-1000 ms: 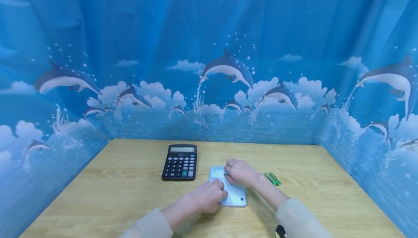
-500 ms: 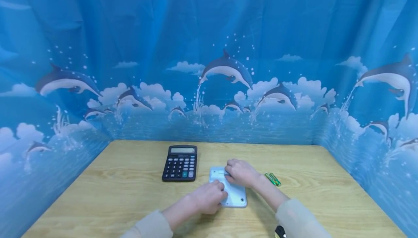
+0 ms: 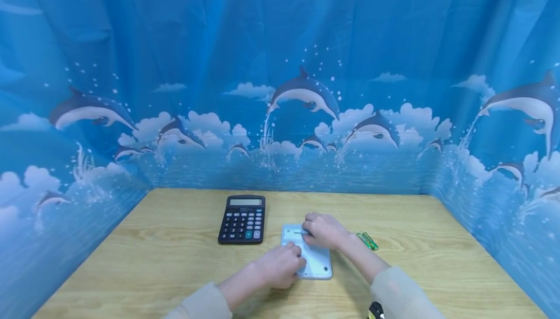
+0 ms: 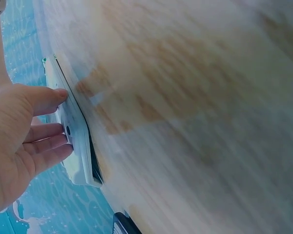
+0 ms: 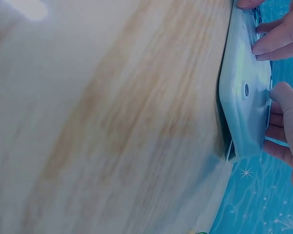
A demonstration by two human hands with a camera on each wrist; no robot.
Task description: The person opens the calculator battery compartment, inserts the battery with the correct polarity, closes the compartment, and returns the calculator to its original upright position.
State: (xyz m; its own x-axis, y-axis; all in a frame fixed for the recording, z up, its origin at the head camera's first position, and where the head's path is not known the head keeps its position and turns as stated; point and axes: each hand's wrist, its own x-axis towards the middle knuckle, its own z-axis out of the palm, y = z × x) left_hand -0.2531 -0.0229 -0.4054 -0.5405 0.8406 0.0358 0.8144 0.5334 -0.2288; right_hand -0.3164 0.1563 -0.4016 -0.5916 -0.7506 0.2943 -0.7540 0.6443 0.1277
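Blue dolphin-print curtain (image 3: 280,27) on three sides, pale wood-grain table (image 3: 153,246)

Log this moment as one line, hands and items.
Left hand: touching white device; right hand: touching its far part; black calculator: left of device; green batteries: right of device

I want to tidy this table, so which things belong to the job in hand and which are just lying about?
Belongs to the job:
pale flat device, with the left hand and right hand on it
small green cylinders, likely batteries for it

Probably just lying about:
black calculator, untouched
black-and-yellow thing by the right sleeve, partly cut off, so its role is unclear
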